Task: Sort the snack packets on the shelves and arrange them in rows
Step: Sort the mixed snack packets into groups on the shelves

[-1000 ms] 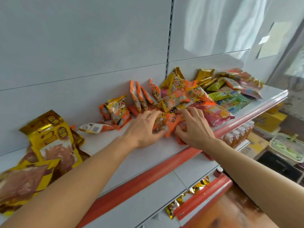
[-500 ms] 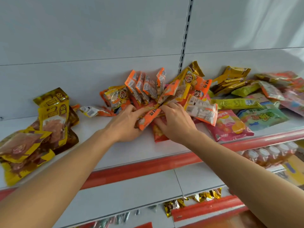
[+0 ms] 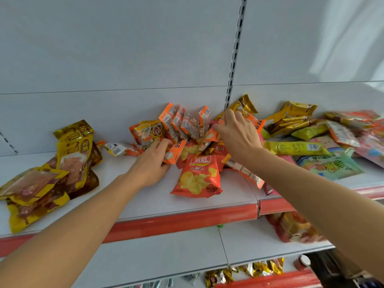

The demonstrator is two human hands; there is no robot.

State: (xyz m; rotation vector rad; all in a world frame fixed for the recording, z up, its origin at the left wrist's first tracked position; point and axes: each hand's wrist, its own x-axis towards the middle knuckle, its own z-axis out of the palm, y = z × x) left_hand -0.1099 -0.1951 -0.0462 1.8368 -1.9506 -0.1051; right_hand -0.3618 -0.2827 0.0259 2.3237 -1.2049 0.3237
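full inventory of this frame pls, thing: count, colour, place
small orange packets: several, orange, standing at back wall, centre
chip bag: one, red-orange, flat at shelf front, centre
brown-yellow pouches: several, piled at left
yellow and green packets: several, heaped at right
teal packet: one, right front
shelf: white with red edge
lower-shelf packets: few, gold, below
left hand: holds an orange packet
right hand: pinches a packet near the back
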